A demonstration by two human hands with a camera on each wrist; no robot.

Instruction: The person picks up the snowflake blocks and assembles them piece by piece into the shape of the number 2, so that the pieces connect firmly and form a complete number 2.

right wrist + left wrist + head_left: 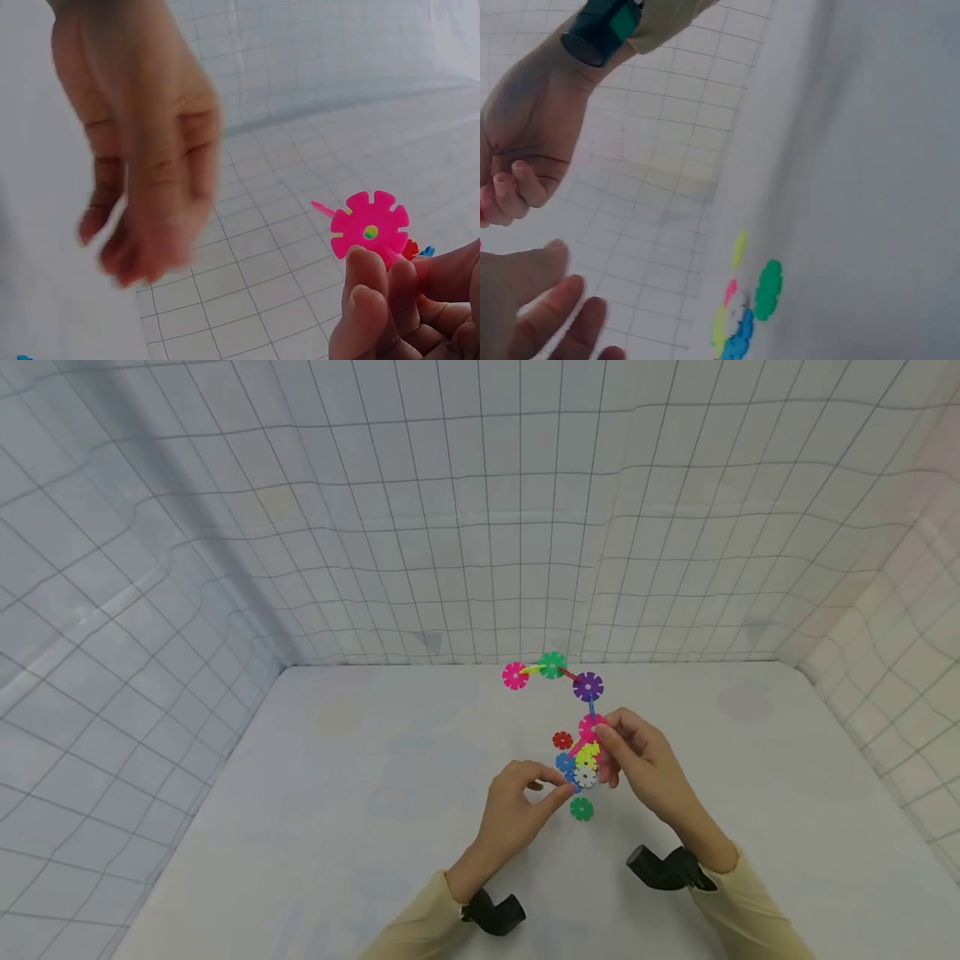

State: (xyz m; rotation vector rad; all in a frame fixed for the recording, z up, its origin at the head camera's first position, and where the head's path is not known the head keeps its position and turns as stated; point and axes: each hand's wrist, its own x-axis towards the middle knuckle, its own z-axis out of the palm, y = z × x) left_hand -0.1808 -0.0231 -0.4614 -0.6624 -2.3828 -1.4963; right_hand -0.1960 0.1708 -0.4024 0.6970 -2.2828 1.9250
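My right hand point(647, 764) pinches a pink notched disc point(370, 231) of a chain of interlocking plastic snowflake discs. From it the chain curves up and left through a blue disc seen edge-on, a purple disc point(588, 687), a red one, a green disc point(552, 665), a yellow one and a far pink disc point(515, 676). Another pink disc point(577, 747) slants down from the pinched one. Beside the loose discs, my left hand point(513, 810) hovers with bent, relaxed fingers; nothing shows in it. In the right wrist view this left hand point(150, 157) is blurred.
Loose discs lie on the white table point(360, 810) under the hands: a red disc point(562, 740), yellow discs point(587, 755), a blue disc point(566, 762), a white disc point(585, 776) and a green disc point(582, 809). Gridded white sheets point(480, 527) enclose the back and sides.
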